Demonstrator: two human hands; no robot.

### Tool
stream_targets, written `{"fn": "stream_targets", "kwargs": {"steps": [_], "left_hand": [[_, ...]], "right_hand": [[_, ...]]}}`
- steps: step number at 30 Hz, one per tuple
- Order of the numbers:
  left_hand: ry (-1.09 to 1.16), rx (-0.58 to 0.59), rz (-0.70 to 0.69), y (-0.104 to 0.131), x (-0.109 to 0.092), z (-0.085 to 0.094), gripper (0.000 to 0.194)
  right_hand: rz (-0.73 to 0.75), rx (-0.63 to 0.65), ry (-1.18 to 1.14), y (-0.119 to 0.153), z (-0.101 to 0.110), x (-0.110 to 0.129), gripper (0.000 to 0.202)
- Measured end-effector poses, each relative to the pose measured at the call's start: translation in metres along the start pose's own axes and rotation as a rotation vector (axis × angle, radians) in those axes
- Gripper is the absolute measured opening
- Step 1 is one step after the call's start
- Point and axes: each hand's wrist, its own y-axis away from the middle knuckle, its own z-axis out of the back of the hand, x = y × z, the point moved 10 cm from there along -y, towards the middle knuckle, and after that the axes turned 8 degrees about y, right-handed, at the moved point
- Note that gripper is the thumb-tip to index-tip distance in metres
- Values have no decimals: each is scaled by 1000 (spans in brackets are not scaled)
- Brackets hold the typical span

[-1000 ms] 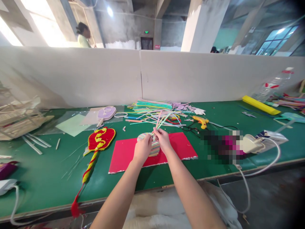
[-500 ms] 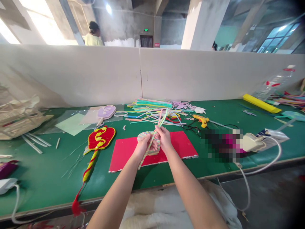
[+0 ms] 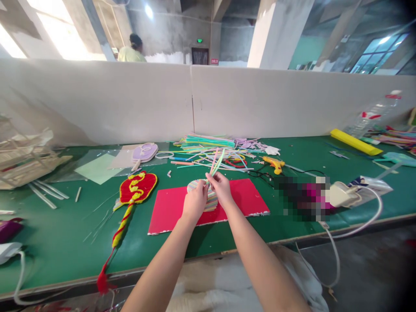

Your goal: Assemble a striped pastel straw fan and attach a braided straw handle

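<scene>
Pink and green pipe cleaners (image 3: 219, 161) rise from between my two hands, above a red board (image 3: 248, 197). My right hand (image 3: 221, 189) pinches them near their lower part. Beside it, my left hand (image 3: 195, 199) is closed, thumb and fingertips meeting on the lower ends, which the fingers mostly hide. Under the hands a round piece with pastel stripes (image 3: 212, 205) lies on the board, partly covered.
To the left lies a red and yellow fan (image 3: 139, 189) with a tassel. Behind are a pile of pipe cleaners (image 3: 208, 142) and a lilac fan (image 3: 145, 151). A yellow glue gun (image 3: 274, 164), cables and a plastic bottle (image 3: 373, 115) are to the right.
My left fingers have closed to meet the right fingertips. The long strip that hung down across my left palm no longer shows there. Both hands have shifted slightly left.
</scene>
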Motion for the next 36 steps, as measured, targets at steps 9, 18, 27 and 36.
{"fn": "stream_targets", "kwargs": {"steps": [9,18,27,36], "left_hand": [[1005,158,94,-2,0,-15,23],[1314,376,131,0,-13,-31,27],[296,-99,-40,-1,0,7,18],[83,-3,52,0,4,1,22]], "right_hand": [[-110,41,-237,-2,-5,-12,31],[-139,32,-263,-2,-5,-12,35],[-127,-22,-171,-3,2,-14,32],[-76,-57,-85,-5,9,-15,31]]}}
